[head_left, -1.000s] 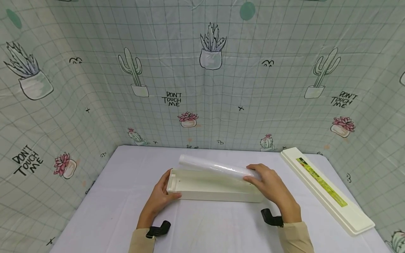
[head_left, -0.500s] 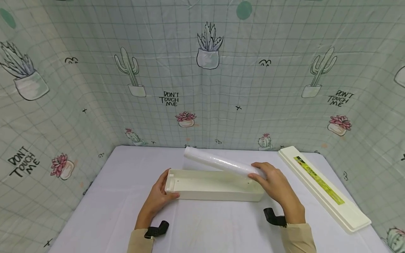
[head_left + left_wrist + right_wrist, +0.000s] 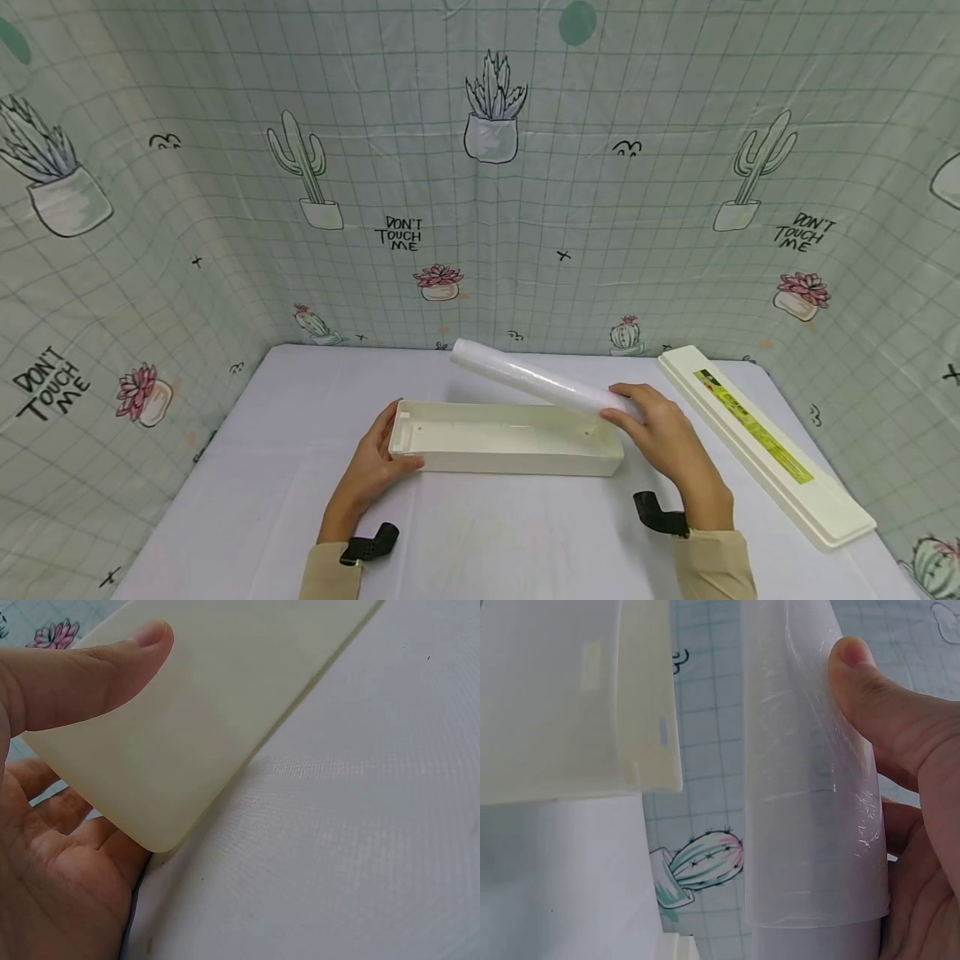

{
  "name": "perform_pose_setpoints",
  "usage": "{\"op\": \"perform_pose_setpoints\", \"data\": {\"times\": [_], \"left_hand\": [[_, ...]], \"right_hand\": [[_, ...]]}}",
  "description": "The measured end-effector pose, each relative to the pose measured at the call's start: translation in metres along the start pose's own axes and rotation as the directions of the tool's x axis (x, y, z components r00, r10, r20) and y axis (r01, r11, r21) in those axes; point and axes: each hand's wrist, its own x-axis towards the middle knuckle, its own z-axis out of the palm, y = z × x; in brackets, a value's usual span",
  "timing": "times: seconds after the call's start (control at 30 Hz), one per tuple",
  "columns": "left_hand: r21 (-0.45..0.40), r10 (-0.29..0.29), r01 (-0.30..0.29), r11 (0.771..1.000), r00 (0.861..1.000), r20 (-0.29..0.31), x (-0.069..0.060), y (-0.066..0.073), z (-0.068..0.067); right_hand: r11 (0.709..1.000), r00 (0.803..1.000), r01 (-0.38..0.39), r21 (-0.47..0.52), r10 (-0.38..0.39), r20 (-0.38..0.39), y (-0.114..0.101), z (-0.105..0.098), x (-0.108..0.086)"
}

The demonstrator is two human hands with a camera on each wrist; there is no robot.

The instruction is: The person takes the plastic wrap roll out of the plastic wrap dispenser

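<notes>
A long cream plastic box (image 3: 510, 462), open at the top, stands mid-table with nothing seen inside. My left hand (image 3: 372, 462) grips its left end; in the left wrist view the thumb (image 3: 97, 682) lies on the front wall and the fingers go round the end. My right hand (image 3: 663, 429) holds a roll of clear plastic wrap (image 3: 532, 375) near its right end. The roll is tilted, its left end higher and farther back, behind and above the box. In the right wrist view the film (image 3: 802, 787) is wound on a pale tube, apart from the box wall (image 3: 649, 697).
A long cream lid (image 3: 765, 450) with a yellow-green label lies slantwise on the right of the white-covered table (image 3: 225, 500). A cloth backdrop (image 3: 525, 208) printed with cacti hangs round the back and sides. A black wrist camera is on each wrist.
My right hand has moved the wrap roll to the right, up and back, away from over the box. The left hand keeps its hold on the box end. The view has shifted slightly.
</notes>
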Motion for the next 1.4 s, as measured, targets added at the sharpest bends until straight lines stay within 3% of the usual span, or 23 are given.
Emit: {"op": "perform_pose_setpoints", "data": {"times": [0.33, 1.4], "left_hand": [[0.009, -0.015, 0.015, 1.0, 1.0, -0.001, -0.001, 0.003, 0.0], [0.002, -0.012, 0.012, 1.0, 1.0, -0.002, 0.0, 0.001, 0.0]], "right_hand": [[0.999, 0.998, -0.053, 0.001, 0.053, -0.015, 0.008, -0.008, -0.004], [0.994, 0.993, -0.106, -0.002, 0.106, -0.044, 0.031, -0.018, -0.009]]}}
